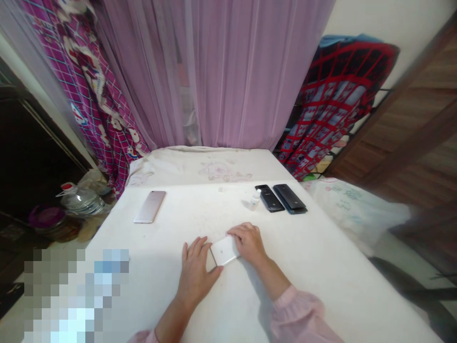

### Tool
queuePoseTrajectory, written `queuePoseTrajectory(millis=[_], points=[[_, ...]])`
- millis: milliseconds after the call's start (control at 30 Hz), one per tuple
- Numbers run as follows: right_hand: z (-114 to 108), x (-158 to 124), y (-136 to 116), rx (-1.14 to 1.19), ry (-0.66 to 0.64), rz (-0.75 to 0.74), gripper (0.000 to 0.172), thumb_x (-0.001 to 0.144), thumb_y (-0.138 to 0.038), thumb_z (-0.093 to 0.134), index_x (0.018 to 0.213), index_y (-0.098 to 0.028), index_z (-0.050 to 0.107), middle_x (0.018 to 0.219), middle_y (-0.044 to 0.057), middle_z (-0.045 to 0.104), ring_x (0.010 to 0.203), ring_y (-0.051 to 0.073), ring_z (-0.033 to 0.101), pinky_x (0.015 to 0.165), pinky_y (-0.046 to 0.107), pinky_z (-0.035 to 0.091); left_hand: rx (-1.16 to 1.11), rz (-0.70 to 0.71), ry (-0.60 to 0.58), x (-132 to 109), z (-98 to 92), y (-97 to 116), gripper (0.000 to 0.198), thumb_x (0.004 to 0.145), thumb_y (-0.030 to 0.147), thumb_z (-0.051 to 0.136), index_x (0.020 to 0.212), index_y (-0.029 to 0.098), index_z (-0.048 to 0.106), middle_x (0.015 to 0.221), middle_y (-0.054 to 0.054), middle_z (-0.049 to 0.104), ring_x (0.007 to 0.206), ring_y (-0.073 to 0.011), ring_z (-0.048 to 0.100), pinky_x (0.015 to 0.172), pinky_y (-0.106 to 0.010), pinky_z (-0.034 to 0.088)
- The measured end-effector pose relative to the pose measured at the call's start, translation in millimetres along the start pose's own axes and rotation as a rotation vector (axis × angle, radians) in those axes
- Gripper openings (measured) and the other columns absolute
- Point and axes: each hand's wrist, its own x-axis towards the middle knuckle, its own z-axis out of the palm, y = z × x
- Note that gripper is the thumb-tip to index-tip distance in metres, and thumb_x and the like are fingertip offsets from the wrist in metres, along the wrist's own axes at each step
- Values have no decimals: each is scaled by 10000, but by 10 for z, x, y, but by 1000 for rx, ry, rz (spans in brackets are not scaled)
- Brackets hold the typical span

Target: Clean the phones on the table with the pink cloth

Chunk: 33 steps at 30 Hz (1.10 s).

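Note:
A white smartphone lies back up near the middle of the white-covered table, slightly tilted in direction, with a small mark on its back. My left hand has its thumb and forefinger at the corners of the phone's left end, the other fingers reaching forward. Over the right end my right hand curls its fingers, hiding that part of the phone. Beyond my right hand stands a small white bottle. Farther left lies a pale pink-gold phone, apart from both hands.
A black phone and a stack of dark phones lie at the table's back right. Purple curtains hang behind the table. A large water bottle stands low on the left. The lower left is pixelated.

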Motion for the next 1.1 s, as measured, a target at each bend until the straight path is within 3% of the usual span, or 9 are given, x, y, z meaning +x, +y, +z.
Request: queuePoseTrajectory(millis=[200,400,633,767,1000,1100], points=[[-53,-40,335,109,127,106,299,814,-159,486,886,-286,747,902,-5,749,854,198,617,814,341,460,-2,-11,4,9,-4,8,451,735,305,666,1164,210,566,1330,-122,560,1297,-323,442,1117,-596,208],[76,-391,287,112,305,177,358,819,-192,433,994,-272,734,962,17,740,882,204,637,814,342,512,0,-11,-8,13,-4,10,451,749,327,667,1172,214,560,1345,-117,551,1310,-317,427,1122,-593,197],[19,-704,302,38,332,142,355,853,-187,420,1025,-229,727,974,48,737,843,209,641,773,343,528,1,-22,-43,24,-35,30,456,766,338,663,1188,210,548,1362,-115,536,1324,-313,408,1130,-589,172],[36,-753,236,36,346,5,382,853,-108,411,1049,-224,718,1045,45,723,907,204,627,822,342,519,-5,-17,-59,27,-39,35,450,780,339,657,1195,206,544,1382,-121,516,1336,-308,394,1130,-591,162],[175,-647,-228,77,163,-269,344,893,-84,468,1106,-235,692,1071,25,715,882,191,591,799,307,517,-9,10,-56,37,-16,16,451,798,350,646,1209,202,532,1384,-129,515,1334,-307,400,1125,-594,172],[197,-605,-225,74,137,-320,312,882,-90,512,1088,-234,698,1058,24,718,857,187,585,785,301,516,-11,16,-52,39,4,-3,465,791,356,653,1209,194,530,1376,-136,522,1327,-309,409,1122,-599,175]])
